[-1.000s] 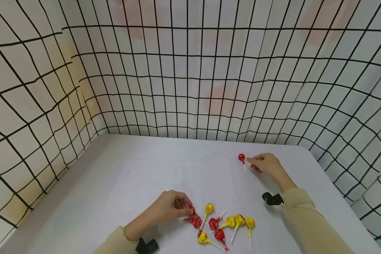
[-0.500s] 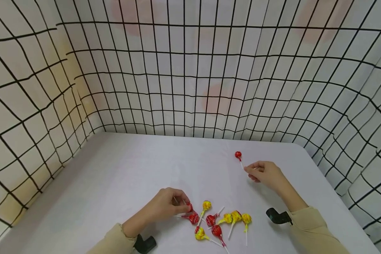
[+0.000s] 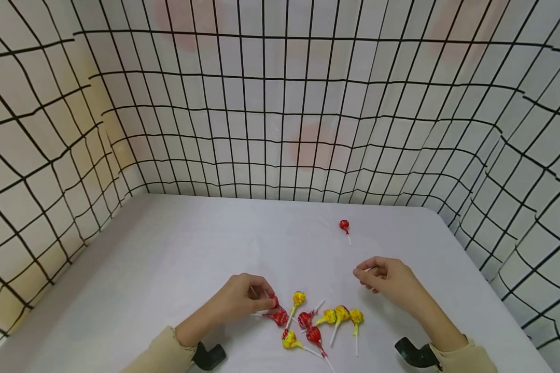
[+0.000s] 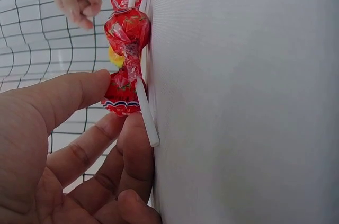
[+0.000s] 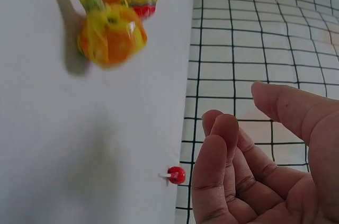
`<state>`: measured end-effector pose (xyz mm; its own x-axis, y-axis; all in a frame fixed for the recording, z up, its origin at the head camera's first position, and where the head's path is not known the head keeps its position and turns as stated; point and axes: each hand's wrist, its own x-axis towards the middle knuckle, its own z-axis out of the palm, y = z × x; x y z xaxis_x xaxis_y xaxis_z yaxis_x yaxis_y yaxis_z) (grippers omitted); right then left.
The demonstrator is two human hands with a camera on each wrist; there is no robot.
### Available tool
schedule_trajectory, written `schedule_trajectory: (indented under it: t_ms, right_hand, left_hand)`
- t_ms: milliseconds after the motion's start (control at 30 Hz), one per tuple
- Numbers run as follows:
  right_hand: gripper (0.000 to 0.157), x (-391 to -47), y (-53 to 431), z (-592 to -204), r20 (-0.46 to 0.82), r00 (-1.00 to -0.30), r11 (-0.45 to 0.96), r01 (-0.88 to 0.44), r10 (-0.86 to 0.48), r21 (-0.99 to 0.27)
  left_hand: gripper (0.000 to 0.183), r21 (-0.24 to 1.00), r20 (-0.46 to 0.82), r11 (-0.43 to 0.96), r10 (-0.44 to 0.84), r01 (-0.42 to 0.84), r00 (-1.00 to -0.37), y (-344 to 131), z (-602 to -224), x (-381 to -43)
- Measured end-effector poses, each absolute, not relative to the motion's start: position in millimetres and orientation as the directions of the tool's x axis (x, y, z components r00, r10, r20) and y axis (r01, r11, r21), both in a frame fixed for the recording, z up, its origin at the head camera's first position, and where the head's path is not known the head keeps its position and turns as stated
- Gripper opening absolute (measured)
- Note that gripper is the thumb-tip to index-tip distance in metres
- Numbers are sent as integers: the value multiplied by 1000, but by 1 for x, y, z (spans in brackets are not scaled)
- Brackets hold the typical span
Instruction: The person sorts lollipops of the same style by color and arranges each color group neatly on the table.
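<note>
- Head view: here's the left hand [image 3: 242, 298] pinching a red lollipop [image 3: 274, 300] at the left of the bunch, with a second red lollipop [image 3: 280, 317] right beside it. Three yellow lollipops [image 3: 341, 313] sit in a row at the bunch's right. Over the white table [image 3: 191, 243], the right hand [image 3: 389, 280] is free, fingers loosely bent; beyond it, a lone red lollipop [image 3: 344, 225] lies near the far edge, well apart.
- Left wrist view: thumb and fingers grip that wrapped head, another red lollipop partly in front, its white stick slanting down.
- Right wrist view: clear gap between thumb and fingers, nothing held; behind them, black grid lines [image 5: 233, 44].
</note>
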<state>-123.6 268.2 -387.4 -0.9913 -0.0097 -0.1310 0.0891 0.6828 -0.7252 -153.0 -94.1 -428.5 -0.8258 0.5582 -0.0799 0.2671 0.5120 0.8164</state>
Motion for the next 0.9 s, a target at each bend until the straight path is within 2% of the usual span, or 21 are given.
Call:
schedule_trajectory:
  t_ms: [433, 900]
  right_hand:
    - [31, -85, 245, -387, -195, -979, 631, 113, -62, -767]
    - [22, -63, 208, -394, -264, -942, 611, 86, -207, -787]
  left_hand:
    - [12, 824, -94, 508, 561, 252, -822, -95, -427, -153]
    - [13, 819, -91, 512, 564, 261, -821, -96, -426, -154]
